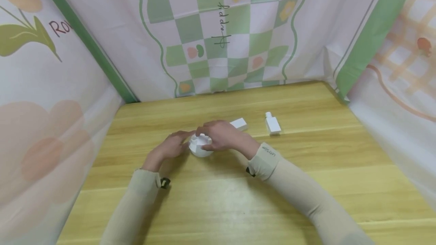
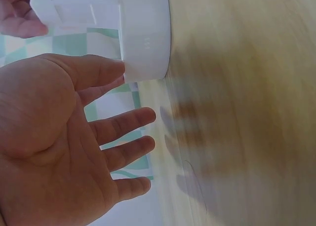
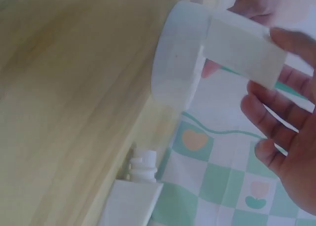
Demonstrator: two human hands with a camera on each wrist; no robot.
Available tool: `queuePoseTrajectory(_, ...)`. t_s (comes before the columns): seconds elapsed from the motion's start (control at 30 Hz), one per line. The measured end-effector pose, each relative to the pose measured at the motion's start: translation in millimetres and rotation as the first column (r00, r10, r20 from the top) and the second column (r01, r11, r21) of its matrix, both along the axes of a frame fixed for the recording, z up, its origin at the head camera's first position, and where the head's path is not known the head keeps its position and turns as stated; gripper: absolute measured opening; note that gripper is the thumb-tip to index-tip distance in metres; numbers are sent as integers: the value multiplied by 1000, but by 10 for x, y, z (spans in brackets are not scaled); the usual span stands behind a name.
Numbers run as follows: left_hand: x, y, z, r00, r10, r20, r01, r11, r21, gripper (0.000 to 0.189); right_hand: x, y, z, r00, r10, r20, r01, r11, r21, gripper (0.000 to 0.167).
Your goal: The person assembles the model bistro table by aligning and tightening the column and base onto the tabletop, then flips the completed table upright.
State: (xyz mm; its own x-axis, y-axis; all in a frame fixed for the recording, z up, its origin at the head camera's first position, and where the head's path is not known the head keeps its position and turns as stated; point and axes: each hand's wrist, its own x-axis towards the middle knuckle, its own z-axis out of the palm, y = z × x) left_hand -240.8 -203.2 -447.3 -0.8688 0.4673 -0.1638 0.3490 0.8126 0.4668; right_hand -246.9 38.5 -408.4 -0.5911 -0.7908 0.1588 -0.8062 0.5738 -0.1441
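A round white bowl point(image 1: 201, 151) stands on the wooden table, with a white rectangular block point(image 3: 244, 50) rising from its open top. My right hand point(image 1: 219, 135) pinches the upper end of that block between thumb and fingertips. From the other side, my left hand point(image 2: 59, 132) holds the bowl's rim with thumb and index finger. Its other fingers stretch out straight beside the bowl, above the tabletop. In the left wrist view the bowl's wall point(image 2: 144, 35) shows near the thumb tip. The block's lower end is hidden inside the bowl.
Behind my right hand lies another white block-shaped piece point(image 1: 240, 124), partly covered by the hand. Further right lies a white bottle point(image 1: 273, 124) with a narrow neck. Patterned cloth point(image 1: 211, 59) hangs along the table's back edge and both sides.
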Motion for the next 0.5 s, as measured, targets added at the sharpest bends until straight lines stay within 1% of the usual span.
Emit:
queuePoseTrajectory(0.13, 7, -2, 9, 1000, 9, -2, -9, 1000, -4, 50, -2, 22, 25, 1000, 24, 10, -24, 1000, 9, 46)
queuePoseTrajectory(0.27, 7, -3, 9, 1000, 11, -1, -11, 1000, -1, 50, 2, 12, 59, 999, 9, 39, -9, 1000, 2, 43)
queuePoseTrajectory(0.4, -4, -5, -7, 1000, 0, -9, 0, 1000, 3, 50, 15, -12, 61, 1000, -8, 24, 7, 1000, 2, 43)
queuePoseTrajectory(0.5, -8, -5, -8, 1000, -15, -28, 15, 1000, -4, 50, 24, -25, 56, 1000, 25, 17, -25, 1000, -11, 43)
